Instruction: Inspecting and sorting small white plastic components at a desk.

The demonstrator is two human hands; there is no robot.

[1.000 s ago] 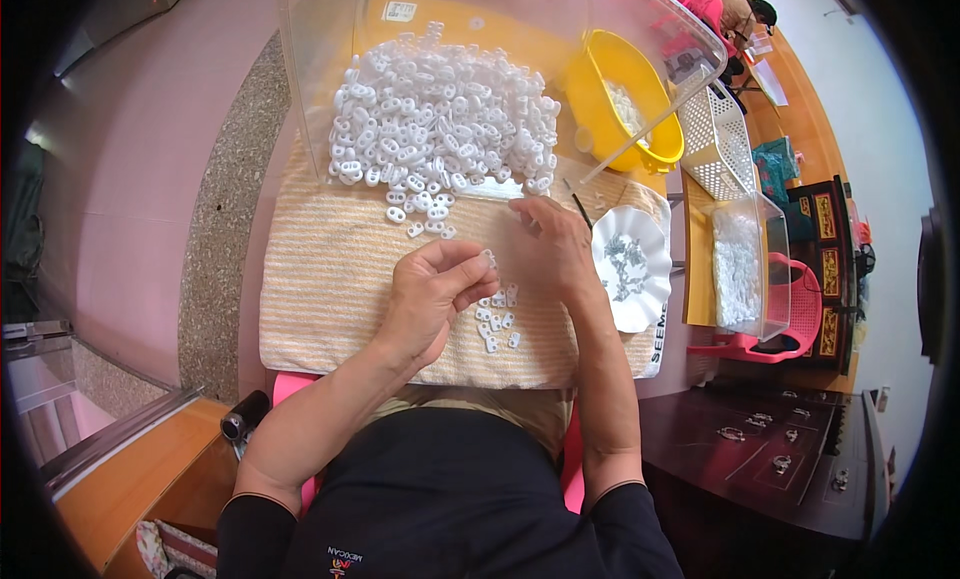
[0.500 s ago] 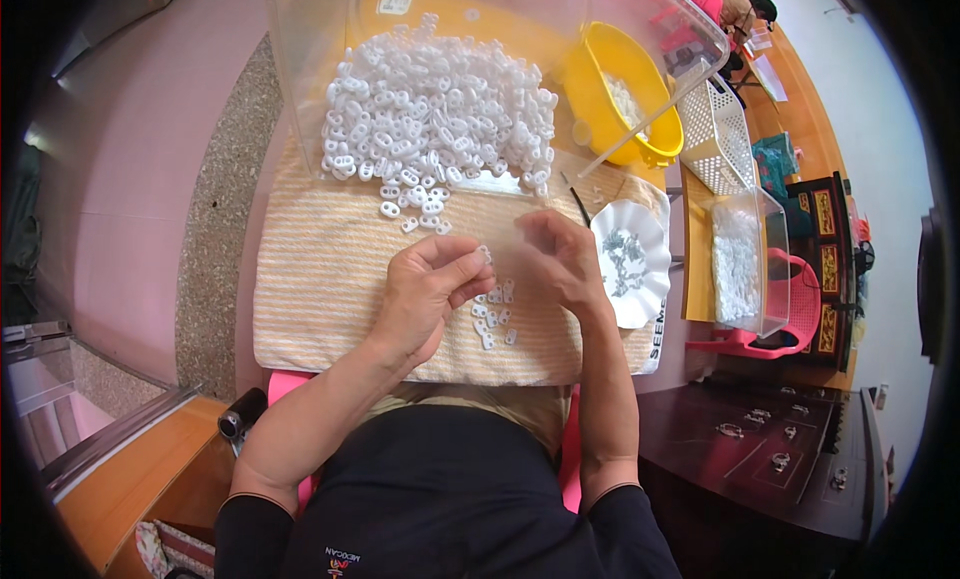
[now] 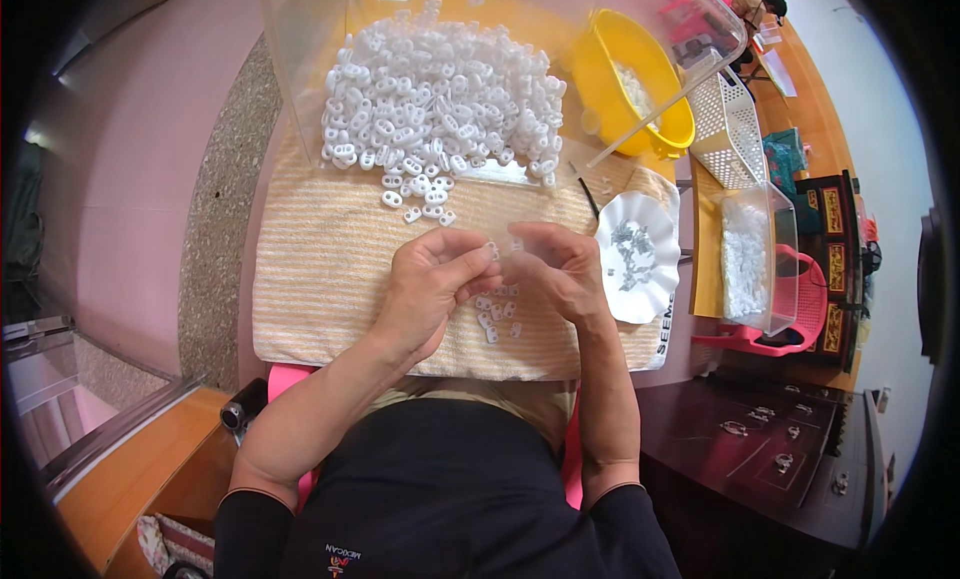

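Both towel point(image 3: 330, 289) and shirt point(image 3: 440, 479) bear lettering point(image 3: 663, 334); left hand point(image 3: 428, 287) pinches a white piece point(image 3: 493, 249); right hand point(image 3: 565, 271), I cannot tell.

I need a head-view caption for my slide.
Bare left hand pinching a small white plastic piece beside the bare right hand, over a striped beige towel.

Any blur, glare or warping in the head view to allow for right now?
Head view: fisheye bends the speckled floor strip toward the left; same view, a bright glint below the white pile; same view, the right hand looks slightly smeared.
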